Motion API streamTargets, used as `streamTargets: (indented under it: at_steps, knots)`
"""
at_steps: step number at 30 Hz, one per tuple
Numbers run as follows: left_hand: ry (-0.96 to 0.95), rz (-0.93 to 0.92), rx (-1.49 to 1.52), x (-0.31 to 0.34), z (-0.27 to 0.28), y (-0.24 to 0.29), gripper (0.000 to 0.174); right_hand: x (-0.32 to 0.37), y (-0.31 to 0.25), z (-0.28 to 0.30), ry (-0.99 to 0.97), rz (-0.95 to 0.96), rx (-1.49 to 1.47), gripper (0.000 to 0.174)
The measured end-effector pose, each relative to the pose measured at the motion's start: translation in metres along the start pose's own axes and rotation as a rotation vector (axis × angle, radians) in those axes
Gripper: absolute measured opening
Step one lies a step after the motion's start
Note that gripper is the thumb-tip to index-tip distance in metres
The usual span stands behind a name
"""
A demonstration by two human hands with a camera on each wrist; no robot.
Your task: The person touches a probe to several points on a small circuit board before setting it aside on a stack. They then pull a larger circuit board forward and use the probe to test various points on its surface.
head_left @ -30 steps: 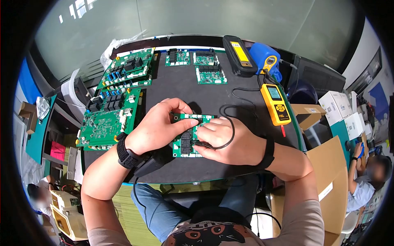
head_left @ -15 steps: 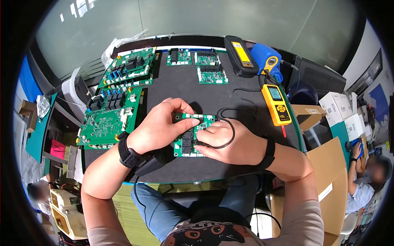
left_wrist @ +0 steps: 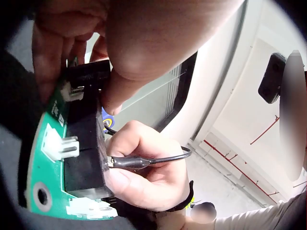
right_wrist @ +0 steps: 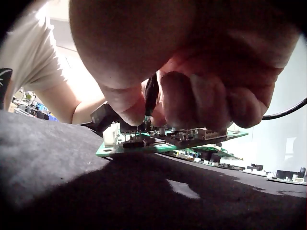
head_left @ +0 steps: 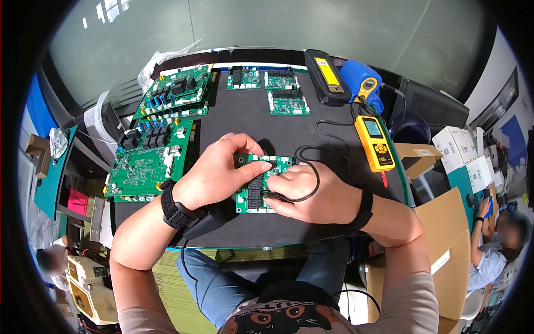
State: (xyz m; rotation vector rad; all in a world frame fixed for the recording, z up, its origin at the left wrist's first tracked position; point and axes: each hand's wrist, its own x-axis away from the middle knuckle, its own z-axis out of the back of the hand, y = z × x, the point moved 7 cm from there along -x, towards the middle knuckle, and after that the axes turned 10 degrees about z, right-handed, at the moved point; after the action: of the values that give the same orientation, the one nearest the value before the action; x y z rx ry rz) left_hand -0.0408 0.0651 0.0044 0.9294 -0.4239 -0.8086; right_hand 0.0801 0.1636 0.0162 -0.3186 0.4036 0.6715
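Note:
In the head view my left hand (head_left: pixel 214 164) grips the upper left part of a small green circuit board (head_left: pixel 242 203), its thumb across a black component. My right hand (head_left: pixel 320 192) pinches the end of a black cable over the board's right side. The left wrist view shows that black cable end (left_wrist: pixel 127 163) between thumb and finger, its metal tip against the black block relays (left_wrist: pixel 84 167). Low over the dark mat (right_wrist: pixel 57 163), the board appears tilted in the right wrist view. The fingers hide part of the contact spot.
A yellow handheld meter (head_left: pixel 374 143) with a lit screen lies at right. Behind it are a black case (head_left: pixel 320 83) and a blue device (head_left: pixel 356 75). Large green boards (head_left: pixel 139 175) are stacked at left. Several small boards (head_left: pixel 288 103) lie at the back. An open carton (head_left: pixel 445 234) stands at right.

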Motion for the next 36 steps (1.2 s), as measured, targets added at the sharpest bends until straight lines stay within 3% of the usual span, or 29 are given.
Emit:
streamTargets:
  at_steps: [36]
  knots:
    - [0.003,-0.012,-0.071,0.001,0.000,0.003,0.025,-0.001,-0.005,0.002,0.002,0.030,0.060,0.021]
